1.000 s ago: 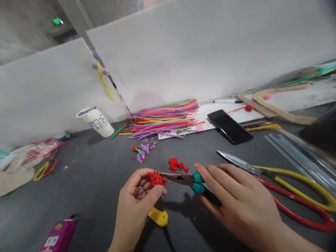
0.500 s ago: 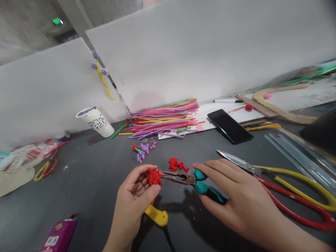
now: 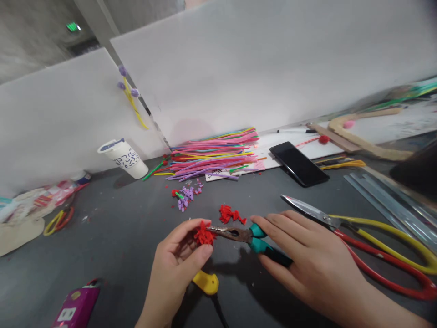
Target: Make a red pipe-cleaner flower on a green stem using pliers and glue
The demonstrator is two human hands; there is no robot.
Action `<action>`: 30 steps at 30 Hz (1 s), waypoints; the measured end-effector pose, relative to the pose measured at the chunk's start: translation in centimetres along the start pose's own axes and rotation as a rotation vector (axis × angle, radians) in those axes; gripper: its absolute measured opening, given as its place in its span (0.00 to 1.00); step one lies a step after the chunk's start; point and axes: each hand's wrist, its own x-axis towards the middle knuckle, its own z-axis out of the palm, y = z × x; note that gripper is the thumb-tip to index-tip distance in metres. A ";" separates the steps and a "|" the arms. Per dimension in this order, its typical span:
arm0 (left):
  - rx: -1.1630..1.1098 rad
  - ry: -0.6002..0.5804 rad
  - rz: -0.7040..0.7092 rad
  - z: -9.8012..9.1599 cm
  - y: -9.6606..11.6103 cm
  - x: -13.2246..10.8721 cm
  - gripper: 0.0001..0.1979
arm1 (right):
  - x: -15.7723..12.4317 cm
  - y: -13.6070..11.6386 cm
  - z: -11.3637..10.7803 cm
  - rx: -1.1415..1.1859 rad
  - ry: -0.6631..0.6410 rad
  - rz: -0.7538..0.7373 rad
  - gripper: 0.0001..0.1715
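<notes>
From my end I have both hands busy at the pliers. The left hand has its fingers curled and its thumb brought over, holding a spiky red cluster at the tips of the pliers. The right hand is wrapped round their teal handles, which sit a little apart; I cannot tell whether the tips have a single piece between them or only press on the cluster.

I judge the work well along but unfinished: the cluster is already a dense, bristling bunch with many points. Just beyond the pliers, loose red pieces lie on the bench, outside the cluster, so some material is left. Further beyond and to the left of the pliers, purple pieces lie scattered, apparently unused so far. The large scissors rest right of the pliers, untouched. How many pieces remain to add, I cannot tell.
</notes>
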 end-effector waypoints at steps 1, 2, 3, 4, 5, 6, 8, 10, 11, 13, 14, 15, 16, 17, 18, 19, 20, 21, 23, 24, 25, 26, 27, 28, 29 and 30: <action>-0.002 0.009 -0.005 0.1 0.1 -0.1 0.13 | 0.0 0.0 0.0 -0.014 0.002 -0.009 0.16; -0.007 0.022 -0.008 0.3 0.2 -0.1 0.13 | 0.0 -0.1 -0.1 -0.030 0.004 -0.017 0.16; -0.013 0.035 -0.012 0.5 0.3 -0.2 0.12 | 0.0 -0.1 -0.1 -0.046 0.004 -0.026 0.17; -0.021 0.049 -0.017 0.6 0.4 -0.2 0.12 | 0.0 -0.1 -0.1 -0.062 0.004 -0.035 0.17; -0.028 0.060 -0.023 0.7 0.4 -0.2 0.12 | -0.1 -0.2 -0.1 -0.078 0.004 -0.042 0.17; -0.032 0.060 -0.031 0.8 0.4 -0.3 0.11 | -0.1 -0.2 -0.1 -0.097 0.005 -0.048 0.17; -0.031 0.058 -0.041 0.8 0.4 -0.3 0.11 | -0.2 -0.3 0.0 -0.130 0.007 -0.060 0.17; -0.025 0.056 -0.041 0.7 0.4 -0.2 0.10 | -0.2 -0.3 0.1 -0.155 0.014 -0.071 0.17; -0.021 0.054 -0.039 0.6 0.3 -0.2 0.10 | -0.2 -0.3 0.1 -0.163 0.015 -0.075 0.17; -0.022 0.020 -0.052 0.5 0.3 -0.1 0.11 | -0.2 -0.3 0.2 -0.167 0.021 -0.079 0.17; -0.031 -0.001 -0.062 0.4 0.3 -0.1 0.11 | -0.2 -0.4 0.2 -0.165 0.022 -0.081 0.17; -0.047 -0.020 -0.073 0.5 0.4 -0.1 0.11 | -0.2 -0.4 0.2 -0.165 0.022 -0.081 0.17; -0.067 -0.035 -0.085 0.5 0.4 -0.1 0.11 | -0.2 -0.4 0.2 -0.168 0.023 -0.080 0.17; -0.088 -0.047 -0.094 0.5 0.5 -0.2 0.11 | -0.2 -0.4 0.2 -0.174 0.025 -0.081 0.17; -0.109 -0.053 -0.098 0.6 0.5 -0.1 0.11 | -0.2 -0.4 0.1 -0.185 0.026 -0.084 0.18; -0.125 -0.057 -0.098 0.6 0.5 -0.1 0.11 | -0.2 -0.4 0.1 -0.197 0.026 -0.084 0.18; -0.134 -0.077 -0.100 0.5 0.5 -0.1 0.11 | -0.2 -0.4 0.1 -0.205 0.025 -0.083 0.19; -0.139 -0.100 -0.102 0.5 0.5 0.0 0.10 | -0.2 -0.4 0.0 -0.206 0.024 -0.078 0.19; -0.147 -0.122 -0.097 0.2 0.5 0.2 0.11 | -0.1 -0.3 0.0 -0.177 0.020 -0.049 0.20; -0.149 -0.120 -0.093 0.1 0.5 0.3 0.11 | 0.0 -0.3 0.0 -0.147 0.023 -0.025 0.20; -0.152 -0.105 -0.088 -0.1 0.5 0.4 0.12 | 0.1 -0.2 -0.1 -0.112 0.028 0.002 0.19; -0.157 -0.079 -0.084 -0.1 0.6 0.4 0.13 | 0.1 -0.2 -0.1 -0.073 0.035 0.030 0.18; -0.161 -0.048 -0.082 -0.2 0.6 0.5 0.13 | 0.2 -0.1 -0.2 -0.036 0.042 0.057 0.17; -0.160 -0.027 -0.082 -0.2 0.7 0.5 0.13 | 0.2 0.0 -0.2 -0.004 0.049 0.076 0.17; -0.157 -0.016 -0.085 -0.1 0.8 0.5 0.13 | 0.3 0.0 -0.2 0.018 0.053 0.087 0.17; -0.153 -0.011 -0.087 -0.1 0.8 0.5 0.13 | 0.2 0.0 -0.2 0.031 0.053 0.091 0.17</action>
